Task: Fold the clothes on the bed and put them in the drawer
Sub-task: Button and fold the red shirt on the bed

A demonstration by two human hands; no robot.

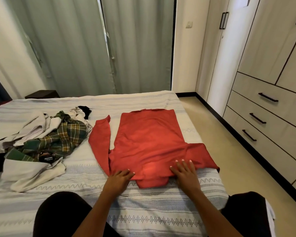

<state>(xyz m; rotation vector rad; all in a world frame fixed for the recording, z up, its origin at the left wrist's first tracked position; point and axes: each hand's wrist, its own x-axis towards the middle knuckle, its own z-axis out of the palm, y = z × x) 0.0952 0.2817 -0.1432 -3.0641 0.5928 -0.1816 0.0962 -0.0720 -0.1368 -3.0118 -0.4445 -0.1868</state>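
- On the bed [143, 199], close to its near right corner, a red shirt [149, 142] lies spread flat, its collar end pointing toward the person and its hem toward the curtains.
- One red sleeve [100, 141] lies alongside the body of the shirt on its left; the other sleeve [202, 154] angles off to the right, reaching the edge of the mattress.
- Left hand [120, 177] rests palm down on the shirt's near left shoulder, fingers fairly straight and pressing the cloth; it grips nothing.
- Right hand [183, 170] lies flat on the near right shoulder, fingers spread and straight, pressing the fabric down without holding it.
- Between the two hands the collar [152, 183] sticks out toward the person over the patterned bedspread.
- Well to the left on the bed sits an unfolded pile of clothes [41, 142]: a green plaid garment [65, 139] on top, pale beige pieces [32, 173] around it and some black fabric at the edges.
- Along the right wall a wardrobe carries three closed drawers [270, 106] with dark handles, separated from the bed by a strip of floor.
- Pale green curtains [92, 45] hang behind the far side of the bed.
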